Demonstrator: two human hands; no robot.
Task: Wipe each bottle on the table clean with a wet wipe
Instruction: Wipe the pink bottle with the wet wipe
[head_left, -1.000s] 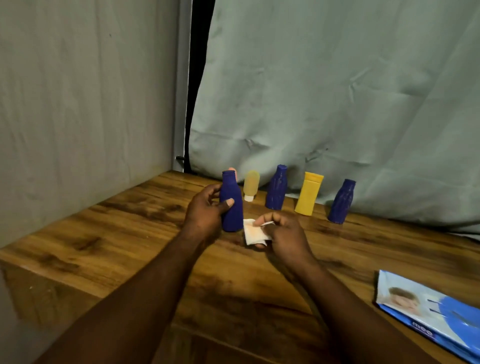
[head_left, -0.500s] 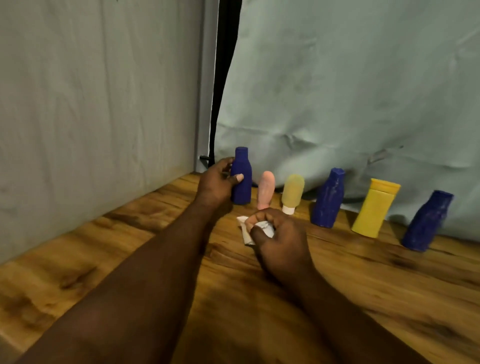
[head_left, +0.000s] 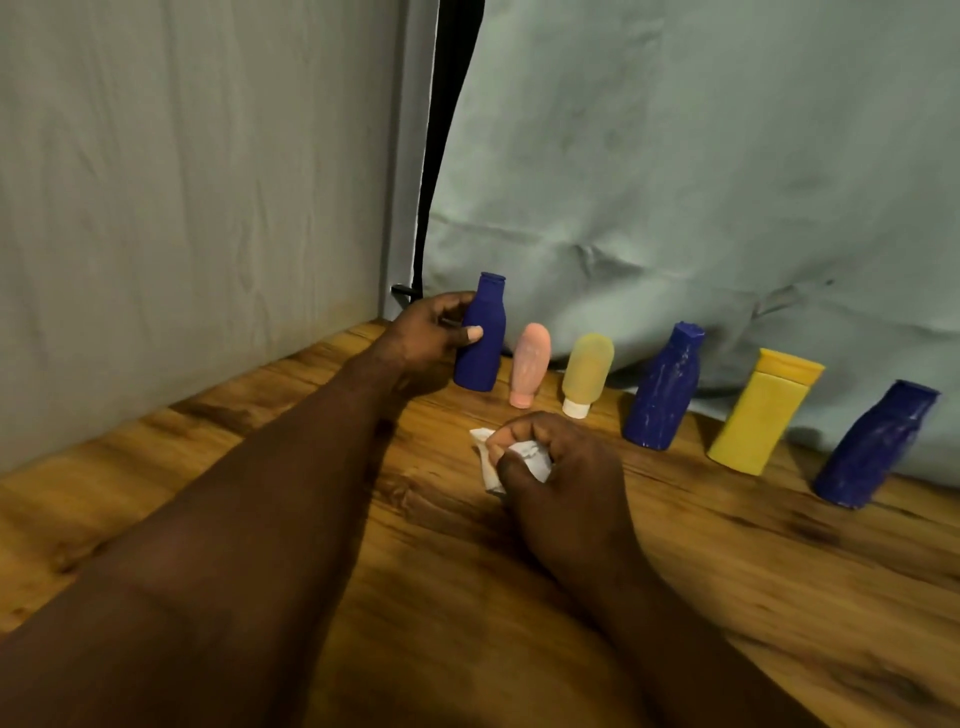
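The right hand (head_left: 561, 467) clenches a crumpled white wet wipe (head_left: 530, 460) in front of the curtain (head_left: 675, 182). Farther, the left hand (head_left: 426, 338) wraps its fingers round an upright, matte dark-blue bottle (head_left: 480, 343) at the curtain's left edge. Counting it, six bottles line the curtain: three blue, two yellow, one pink.

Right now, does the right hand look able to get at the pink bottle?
Probably yes. The right hand, holding the crumpled wipe, sits in front of the pink bottle, only bare table between. The blue bottle in the left hand and a yellow tube flank it closely.
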